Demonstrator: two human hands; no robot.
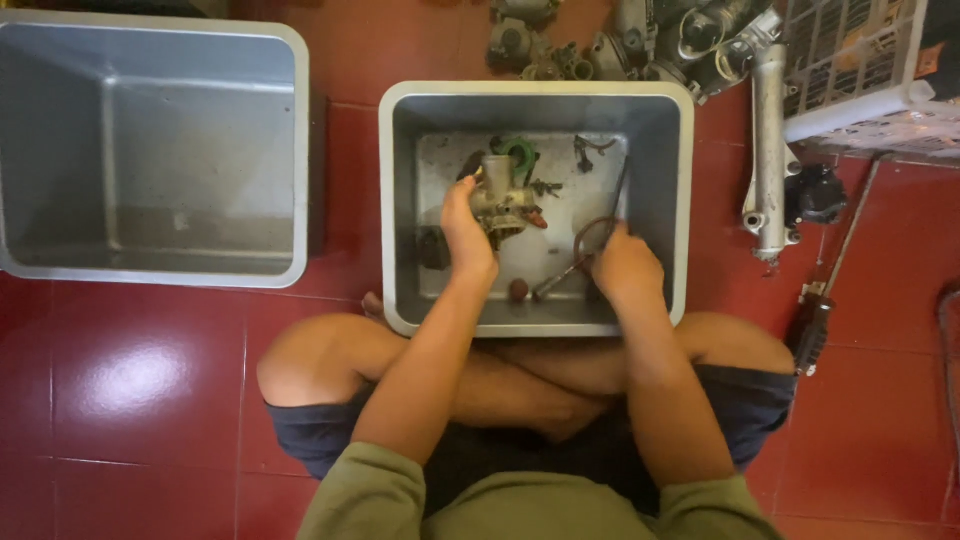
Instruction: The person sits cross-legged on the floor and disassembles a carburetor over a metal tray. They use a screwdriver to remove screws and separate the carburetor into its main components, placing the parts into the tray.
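1. Olive-green sleeves (520, 505) and crossed bare legs are seen nearest the camera, at the bottom edge; the person is seated on a red tiled floor (130, 390).
2. Left hand (468, 235): the fingers are closed around a metal carburettor (503, 195), which is held upright above the middle of a grey plastic tub (675, 190).
3. Right hand (625, 265): the fingers are curled together over a thin dark tool or wire loop (590, 240) near the tub's right wall; what exactly is gripped cannot be told.
4. Tub contents: a green ring-shaped part (520, 153) lies toward the far edge behind the carburettor, small dark parts (590, 150) lie near the far right corner, and a small round brown piece (518, 290) lies near the near edge.
5. Left of this tub, well apart, a second, larger grey tub (150, 150) is set on the floor.
6. Beyond the far edge, a heap of metal engine parts (640, 40) is noted.
7. To the right, a silver fork tube (768, 150), a black round part (820, 195), a white crate (860, 70) and a long-handled tool (825, 290) are laid on the floor.
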